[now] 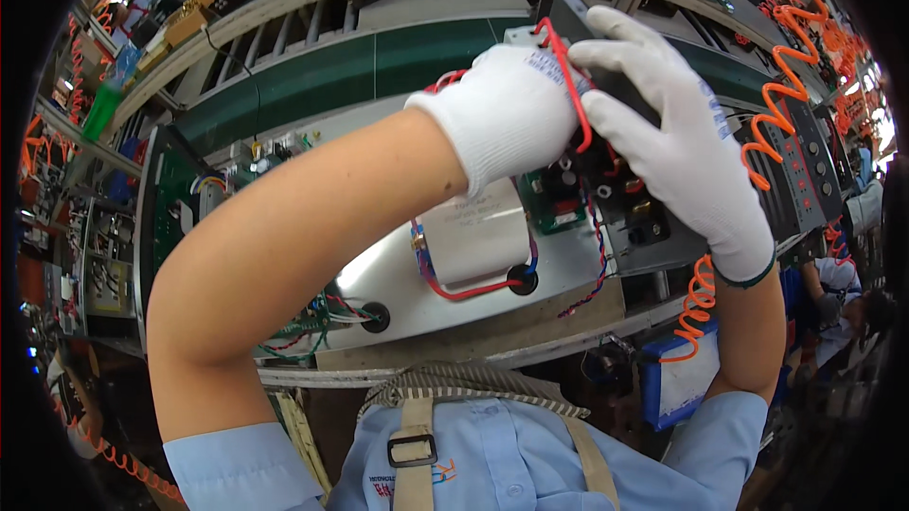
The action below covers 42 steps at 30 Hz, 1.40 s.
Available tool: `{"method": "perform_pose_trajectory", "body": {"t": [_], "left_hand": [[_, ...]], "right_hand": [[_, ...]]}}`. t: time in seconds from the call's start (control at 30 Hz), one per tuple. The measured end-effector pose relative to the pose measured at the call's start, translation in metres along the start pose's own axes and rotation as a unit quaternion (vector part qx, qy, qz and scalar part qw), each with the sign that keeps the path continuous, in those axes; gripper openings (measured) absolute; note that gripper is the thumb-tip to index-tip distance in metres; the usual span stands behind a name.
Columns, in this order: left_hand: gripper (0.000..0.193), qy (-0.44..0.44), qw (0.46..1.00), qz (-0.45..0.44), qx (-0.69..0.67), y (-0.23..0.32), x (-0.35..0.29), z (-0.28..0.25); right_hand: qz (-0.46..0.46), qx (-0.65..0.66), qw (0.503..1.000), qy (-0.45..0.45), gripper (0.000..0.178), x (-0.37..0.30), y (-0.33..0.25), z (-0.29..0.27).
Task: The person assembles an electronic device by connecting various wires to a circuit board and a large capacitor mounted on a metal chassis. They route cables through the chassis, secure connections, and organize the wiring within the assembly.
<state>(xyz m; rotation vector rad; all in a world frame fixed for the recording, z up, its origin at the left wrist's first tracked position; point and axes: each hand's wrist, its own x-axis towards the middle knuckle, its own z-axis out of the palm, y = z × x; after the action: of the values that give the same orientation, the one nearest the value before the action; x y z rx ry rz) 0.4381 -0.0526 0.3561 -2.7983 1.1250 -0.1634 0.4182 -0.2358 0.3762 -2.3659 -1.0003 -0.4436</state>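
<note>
My left hand (521,118), in a white knit glove, reaches over the far right part of a metal chassis (398,317). Its fingers are hidden behind the back of the hand, so what they hold does not show. A stiff red cable (573,89) bends down between my two hands. On the cable's right side my right hand (677,127), also gloved, has its fingers and thumb spread apart, tips close to the cable. A white block-shaped part (473,232) sits on the chassis under my left wrist, with red and blue wires around it. A green circuit board (559,208) lies below the hands.
Coiled orange air hoses (781,85) hang at the right, and another coil (696,307) drops beside my right forearm. A black control unit with knobs (814,161) stands to the right. Beyond the chassis runs a green-edged conveyor (331,75). A blue-edged bin (677,378) is near my right elbow.
</note>
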Motion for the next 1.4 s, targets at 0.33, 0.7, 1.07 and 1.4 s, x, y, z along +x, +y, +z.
{"method": "perform_pose_trajectory", "body": {"t": [0.33,0.7,1.07,1.4], "left_hand": [[0.013,0.001,1.000,-0.004,-0.002,0.006,0.002,0.000],[0.021,-0.035,0.996,-0.070,-0.032,0.020,0.003,0.008],[0.021,0.172,0.978,-0.043,-0.114,-0.002,-0.029,0.020],[0.024,-0.003,0.978,-0.191,-0.079,-0.009,-0.058,-0.008]], "right_hand": [[0.049,0.005,0.998,-0.029,0.037,-0.003,-0.007,-0.001],[0.032,0.048,0.998,-0.038,0.038,-0.004,-0.006,0.000],[0.018,0.053,0.998,-0.015,0.040,-0.004,0.007,-0.002],[0.023,0.041,0.999,0.005,0.039,-0.005,0.008,0.005]]}}
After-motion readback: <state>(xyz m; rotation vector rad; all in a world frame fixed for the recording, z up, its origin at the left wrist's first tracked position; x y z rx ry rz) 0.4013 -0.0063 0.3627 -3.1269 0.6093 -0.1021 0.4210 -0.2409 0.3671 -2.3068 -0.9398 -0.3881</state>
